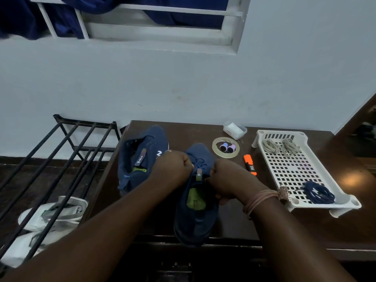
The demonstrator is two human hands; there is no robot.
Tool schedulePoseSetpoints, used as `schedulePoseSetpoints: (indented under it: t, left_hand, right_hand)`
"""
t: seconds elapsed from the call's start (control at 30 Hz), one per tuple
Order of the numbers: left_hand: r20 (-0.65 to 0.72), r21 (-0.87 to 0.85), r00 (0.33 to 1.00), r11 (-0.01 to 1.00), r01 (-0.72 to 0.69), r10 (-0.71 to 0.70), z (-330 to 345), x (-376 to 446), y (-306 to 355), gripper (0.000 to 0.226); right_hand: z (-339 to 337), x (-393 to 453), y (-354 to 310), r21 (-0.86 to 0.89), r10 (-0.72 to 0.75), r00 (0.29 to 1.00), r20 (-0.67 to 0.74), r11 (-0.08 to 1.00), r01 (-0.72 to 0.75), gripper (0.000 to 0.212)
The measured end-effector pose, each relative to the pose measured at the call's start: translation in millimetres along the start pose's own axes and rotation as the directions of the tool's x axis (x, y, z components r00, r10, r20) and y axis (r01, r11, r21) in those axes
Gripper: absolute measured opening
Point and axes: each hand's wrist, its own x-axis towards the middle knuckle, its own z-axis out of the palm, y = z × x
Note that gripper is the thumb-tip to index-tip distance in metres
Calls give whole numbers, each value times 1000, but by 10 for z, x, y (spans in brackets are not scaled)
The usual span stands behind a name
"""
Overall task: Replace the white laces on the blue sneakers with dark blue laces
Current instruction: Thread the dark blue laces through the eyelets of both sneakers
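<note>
Two blue sneakers stand on the dark brown table (234,220). The right sneaker (196,218) points away from me and carries a dark blue lace (200,162) across its front. My left hand (173,166) and my right hand (230,178) are curled at either side of its tongue, each gripping an end of that lace. The left sneaker (140,159) lies tilted beside them with no lace visible. A white perforated tray (291,169) at the right holds two bundled white laces (279,146) at its far end and a coiled dark blue lace (318,193) at its near end.
A tape roll (214,150) with two small thread spools inside, an orange marker (249,164) and a small clear box (235,130) lie between sneakers and tray. A black metal rack (61,159) stands left of the table, with white shoes (53,216) under it.
</note>
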Motion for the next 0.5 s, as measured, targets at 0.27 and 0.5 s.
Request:
schedulePoseSetpoints:
  t: [0.27, 0.5]
  left_hand:
    - [-7, -105, 995, 990, 96, -97, -259, 2, 174, 44]
    - [187, -573, 974, 791, 213, -127, -271, -86, 186, 42]
  right_hand:
    - [-65, 30, 22, 43, -99, 992, -79, 994, 102, 14]
    - [-52, 64, -46, 196, -220, 930, -293, 939, 284, 29]
